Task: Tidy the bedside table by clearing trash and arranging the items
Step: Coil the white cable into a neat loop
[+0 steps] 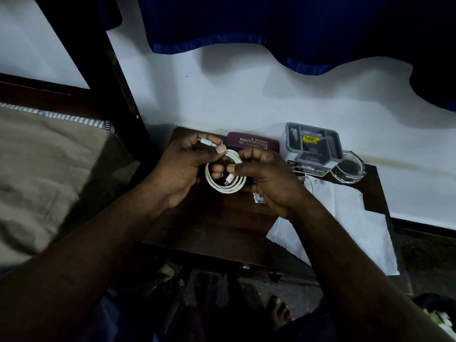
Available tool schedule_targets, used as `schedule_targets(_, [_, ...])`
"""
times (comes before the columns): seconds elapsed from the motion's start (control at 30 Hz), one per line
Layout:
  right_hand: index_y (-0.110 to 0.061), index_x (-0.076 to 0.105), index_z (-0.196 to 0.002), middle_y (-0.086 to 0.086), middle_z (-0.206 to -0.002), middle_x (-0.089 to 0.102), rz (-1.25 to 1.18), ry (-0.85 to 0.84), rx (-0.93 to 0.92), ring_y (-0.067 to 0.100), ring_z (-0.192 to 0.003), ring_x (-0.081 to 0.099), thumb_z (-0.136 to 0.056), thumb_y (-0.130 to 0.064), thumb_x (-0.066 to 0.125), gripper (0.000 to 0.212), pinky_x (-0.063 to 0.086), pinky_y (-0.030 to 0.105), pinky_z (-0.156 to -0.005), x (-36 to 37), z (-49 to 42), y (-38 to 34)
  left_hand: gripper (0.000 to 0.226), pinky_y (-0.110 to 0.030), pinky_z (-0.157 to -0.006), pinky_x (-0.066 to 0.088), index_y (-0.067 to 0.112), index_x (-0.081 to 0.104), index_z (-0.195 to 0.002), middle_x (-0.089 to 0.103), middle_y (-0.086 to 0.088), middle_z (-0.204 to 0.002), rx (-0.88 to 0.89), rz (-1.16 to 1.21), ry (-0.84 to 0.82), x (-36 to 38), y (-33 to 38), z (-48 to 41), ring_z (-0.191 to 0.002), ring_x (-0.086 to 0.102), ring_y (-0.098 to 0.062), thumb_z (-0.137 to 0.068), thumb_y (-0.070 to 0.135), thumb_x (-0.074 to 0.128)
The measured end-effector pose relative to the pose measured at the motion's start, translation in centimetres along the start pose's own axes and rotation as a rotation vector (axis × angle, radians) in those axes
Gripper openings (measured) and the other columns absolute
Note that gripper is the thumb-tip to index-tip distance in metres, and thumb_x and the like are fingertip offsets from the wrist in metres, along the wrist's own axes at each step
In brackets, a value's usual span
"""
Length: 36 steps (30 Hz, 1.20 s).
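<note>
- The white cable is wound into a small, nearly round coil, so it has no clear long axis. Its open face is turned up toward the camera.
- The coil hangs between both hands, just above the middle of the bedside table, closer to the far edge than the near one.
- One plug sticks out of the left hand, lying roughly along the table's far edge with its tip pointing left.
- The other plug hangs inside the loop, tip pointing toward the near edge.
- The left hand's fingers curl round the cable, with the thumb pressed on the strand just behind the plug.
- The right hand has its fingers curled in, pinching the right side of the coil.
- At the far edge lies a maroon spectacle case, its long axis along that edge.
- To its right, a grey compartment organiser sits on a flat printed box.
- A glass ashtray stands at the far right corner, just beside the organiser.
- A white sheet covers the right side and overhangs the near edge.
- The table is dark wood and stands against a white wall, under a blue curtain.
- A bed with a dark wooden frame stands to the left.
</note>
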State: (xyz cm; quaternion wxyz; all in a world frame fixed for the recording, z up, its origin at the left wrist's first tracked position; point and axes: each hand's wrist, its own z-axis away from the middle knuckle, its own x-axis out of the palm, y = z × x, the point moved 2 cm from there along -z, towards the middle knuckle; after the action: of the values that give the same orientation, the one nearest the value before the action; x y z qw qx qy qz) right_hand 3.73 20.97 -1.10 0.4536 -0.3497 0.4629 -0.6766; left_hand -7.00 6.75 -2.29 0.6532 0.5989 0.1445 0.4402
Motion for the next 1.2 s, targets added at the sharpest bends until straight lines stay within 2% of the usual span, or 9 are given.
schedule_targets(0.13, [-0.009,0.07,-0.095,0.01,-0.083,0.072,0.041,0.074,0.027,0.021,-0.078,0.069,-0.085,-0.002,0.076,0.013,0.055,0.039,-0.076,-0.6,-0.1,0.1,0.013,-0.026,-0.058,0.057,0.016,0.073,-0.092,0.077,-0.01,-0.081,0.082,-0.112,0.044,-0.2,-0.2,-0.3,-0.061,0.071,-0.017,-0.083,0.009,0.08])
schedule_targets(0.27, [0.002,0.069,-0.103,0.018,-0.087,0.075,0.052,0.13,0.043,0.026,-0.081,0.07,-0.085,-0.004,0.076,0.02,0.057,0.051,-0.084,-0.8,-0.2,0.4,0.018,-0.028,-0.075,0.056,0.033,0.072,-0.088,0.076,0.002,-0.092,0.409,-0.832,0.24,-0.9,-0.1,-0.5,-0.083,0.073,-0.012,-0.079,0.027,0.087])
schedule_targets(0.4, [-0.004,0.069,-0.105,0.022,-0.101,0.077,0.052,0.131,0.051,0.023,-0.082,0.071,-0.085,-0.008,0.079,0.023,0.058,0.048,-0.083,-0.6,-0.2,0.4,0.019,-0.015,-0.067,0.049,0.032,0.073,-0.088,0.073,0.01,-0.09,0.504,-1.046,0.326,-1.1,0.1,-0.1,-0.077,0.067,0.001,-0.076,0.04,0.085])
schedule_targets(0.47, [-0.008,0.068,-0.104,0.018,-0.096,0.078,0.012,0.135,0.039,0.017,-0.077,0.073,-0.086,-0.008,0.079,0.022,0.058,0.035,-0.07,-0.6,-0.3,0.3,0.019,-0.011,-0.064,0.047,0.03,0.072,-0.085,0.072,0.009,-0.085,0.435,-1.01,0.338,-1.3,0.0,-0.3,-0.074,0.067,0.001,-0.076,0.039,0.086])
schedule_targets(0.57, [-0.007,0.067,-0.099,0.012,-0.084,0.077,-0.063,0.176,-0.012,0.017,-0.068,0.072,-0.086,-0.003,0.077,0.017,0.056,0.026,-0.058,-0.9,-0.4,0.1,0.019,-0.029,-0.063,0.058,0.023,0.068,-0.082,0.075,-0.001,-0.081,0.177,-0.616,0.16,-0.8,-0.6,-0.4,-0.072,0.072,-0.013,-0.081,0.021,0.087])
schedule_targets(0.8, [-0.005,0.069,-0.098,0.013,-0.085,0.079,0.146,0.192,-0.156,0.02,-0.079,0.077,-0.089,-0.009,0.078,0.013,0.058,0.035,-0.08,-1.1,-0.8,0.5,0.019,-0.03,-0.065,0.059,0.01,0.074,-0.114,0.078,-0.014,-0.091,0.028,-0.213,-0.005,0.5,-0.7,0.2,-0.064,0.071,-0.016,-0.096,0.014,0.068])
schedule_targets(0.97, [-0.014,0.069,-0.1,0.005,-0.084,0.079,0.277,0.137,-0.252,0.01,-0.077,0.073,-0.092,-0.015,0.076,0.01,0.052,0.026,-0.077,-0.9,-0.9,0.4,0.016,-0.026,-0.057,0.058,0.007,0.079,-0.1,0.074,-0.016,-0.08,-0.007,-0.103,0.05,0.4,-0.3,0.3,-0.058,0.067,-0.018,-0.095,0.009,0.065])
schedule_targets(1.1, [-0.017,0.065,-0.117,0.0,-0.096,0.08,0.401,0.038,-0.279,0.012,-0.093,0.076,-0.092,-0.01,0.072,0.027,0.057,0.036,-0.09,-0.7,-0.6,0.4,0.02,-0.022,-0.05,0.052,0.005,0.079,-0.091,0.069,-0.009,-0.068,-0.03,-0.048,0.107,-0.3,0.1,0.0,-0.051,0.062,-0.014,-0.095,0.003,0.06])
schedule_targets(1.2, [-0.02,0.061,-0.122,-0.013,-0.106,0.076,0.55,0.045,-0.378,-0.001,-0.102,0.071,-0.085,-0.002,0.072,0.042,0.055,0.024,-0.092,-0.3,-0.1,0.3,0.029,-0.021,-0.05,0.052,0.01,0.081,-0.08,0.069,-0.007,-0.068,-0.101,0.009,0.078,-0.4,-0.1,-0.2,-0.053,0.062,-0.013,-0.093,0.001,0.056])
